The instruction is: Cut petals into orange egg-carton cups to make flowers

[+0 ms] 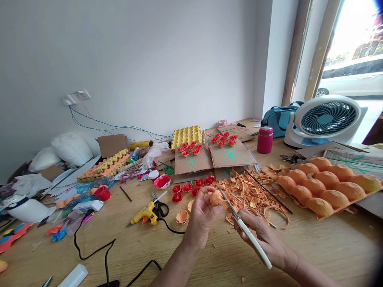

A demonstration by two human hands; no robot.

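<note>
The left hand (pixel 200 217) pinched an orange pulp cup (pixel 214 198), the right hand (pixel 267 239) gripped white-handled metal scissors (pixel 253 242), well before the wooden table's (pixel 137 245) back edge.

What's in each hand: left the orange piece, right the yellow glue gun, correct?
Not quite: in the head view the right hand grips a white-handled cutting tool; the yellow glue gun lies untouched. The left hand does hold the orange piece.

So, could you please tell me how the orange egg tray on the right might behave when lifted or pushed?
The orange egg tray is probably light, since the similar-coloured scraps beside it look thin. Its moulded domes likely keep it stiff, and lying wide and low, it seems unlikely to tip.
</note>
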